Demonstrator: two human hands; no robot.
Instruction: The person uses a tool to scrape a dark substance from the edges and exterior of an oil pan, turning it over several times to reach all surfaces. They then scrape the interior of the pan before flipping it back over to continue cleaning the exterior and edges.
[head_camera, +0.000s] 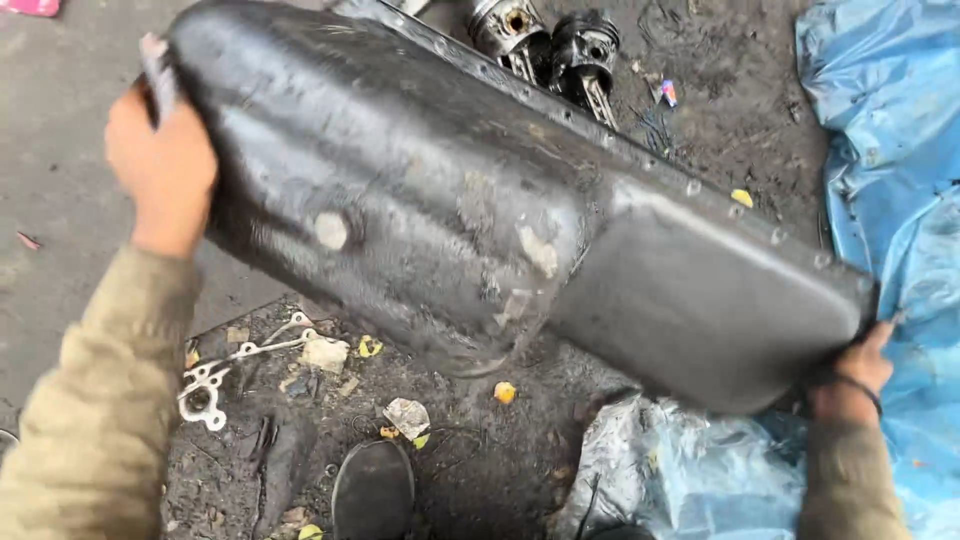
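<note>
Carrying black oil pan (480, 220), underside up. Left hand (160, 170) gripping one end rim, right hand (860, 370) clutching other. Next: level, steady set-down.

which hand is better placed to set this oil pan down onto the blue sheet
Right, likely. The right hand grips the oil pan at the end already over the blue sheet; the left hand holds the far end above bare ground.
</note>
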